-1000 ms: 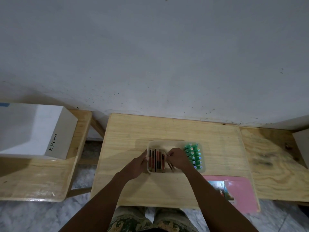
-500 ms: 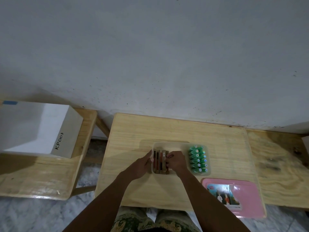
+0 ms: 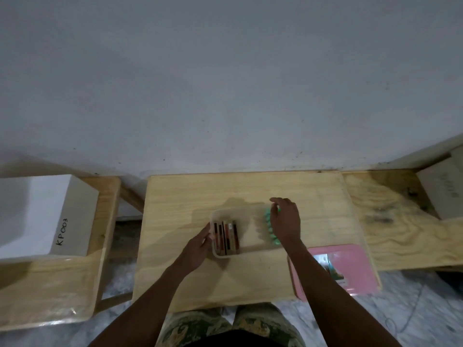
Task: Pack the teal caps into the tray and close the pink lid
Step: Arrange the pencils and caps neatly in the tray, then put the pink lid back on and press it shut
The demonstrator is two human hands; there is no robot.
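Observation:
A clear tray (image 3: 250, 249) sits in the middle of the wooden table (image 3: 250, 191). Brown and red sticks (image 3: 226, 237) lie packed at its left end. Several teal caps (image 3: 270, 227) stand in a row at its right end, mostly hidden under my right hand (image 3: 285, 221), whose fingers curl down over them. My left hand (image 3: 200, 246) rests against the tray's left wall. The pink lid (image 3: 350, 266) lies flat on the table's front right corner, with a picture label on it, partly behind my right forearm.
A white box (image 3: 47, 216) marked KP003 stands on a wooden bench at the left. Another pale box (image 3: 443, 194) sits on the bench at the far right. A grey wall rises just behind the table.
My right hand has left the sticks and moved right onto the teal caps. The left hand stays at the tray's left wall. The view has shifted.

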